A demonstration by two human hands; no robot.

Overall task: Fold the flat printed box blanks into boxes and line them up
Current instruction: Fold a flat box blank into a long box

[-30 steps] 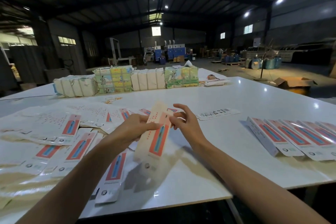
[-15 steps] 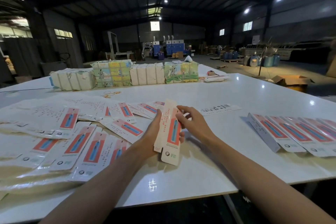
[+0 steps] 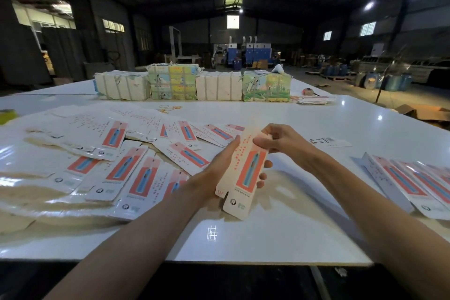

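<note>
Your left fingertips [image 3: 262, 175] come out at the right edge of the box [image 3: 246, 168]. They are curled around its back, and the thumb lies along its left edge, so your left hand [image 3: 219, 173] grips the box at its middle. The fingers [image 3: 261, 141] of your right hand [image 3: 283, 145] are bent and pinch the top end of the same box, where the flap is. I cannot tell if the flap is already tucked in. The box stands almost upright, a little tilted, with the red panel toward you. Its lower flap hangs open and is not folded.

Under the box is the white table [image 3: 292, 124]. I cannot tell if the lower flap touches it.

To the left of the box, many flat blanks [image 3: 136, 173] lie spread and overlapping on the table, and the nearest ones reach just beside your left wrist. To the right of the box, well apart from it, the finished boxes [image 3: 414, 185] lie side by side in a row. Just behind your right hand, a single narrow printed strip [image 3: 328, 141] lies flat.

Far behind the box, tied bundles [image 3: 194, 85] stand in a line across the table, with some rubber bands [image 3: 168, 108] in front of them. To the right of the bundles is a small stack of sheets [image 3: 314, 100].
</note>
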